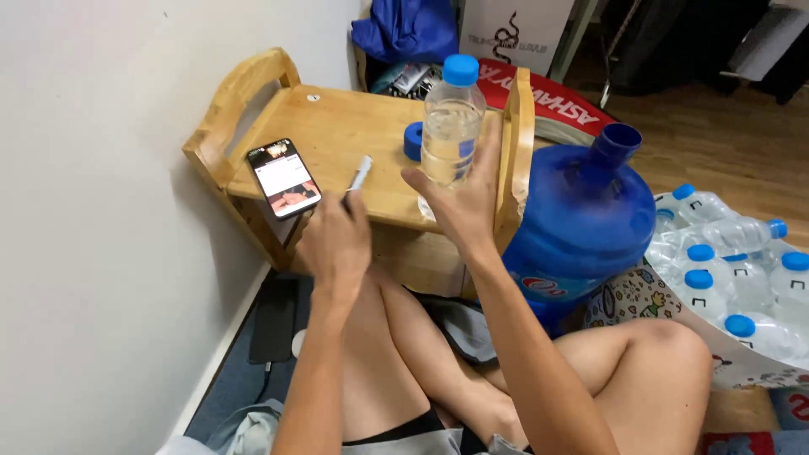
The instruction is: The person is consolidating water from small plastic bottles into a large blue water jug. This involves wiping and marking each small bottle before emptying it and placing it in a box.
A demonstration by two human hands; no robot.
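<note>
Fingers of the right hand (459,202) curl around the lower body of a clear plastic bottle (451,126), holding it upright just above centre of the frame. The bottle carries a blue screw cap and looks close to empty; whether a little clear liquid sits at the bottom cannot be told behind the fingers. To its left, the left hand (337,240) is closed on a slim white pen-like stick (360,174), whose tip points up and to the right, toward the bottle.

Both hands hover over a small wooden table (337,135) with raised side rails, pushed against the white wall at the left of the frame. On its top, at the left, lies a smartphone (283,178) with a lit screen, overhanging the near edge. Behind the bottle, a blue ring-shaped object (413,141) rests on the tabletop, partly hidden.

Right of the table, touching its side rail, stands a large blue water jug (581,223) with an open neck; its tinted wall hides the level inside. Further right, at the frame's edge, a cluster of small capped water bottles (742,270) lies packed together, clear and blue-capped, seemingly full. Bare crossed legs fill the lower frame.
</note>
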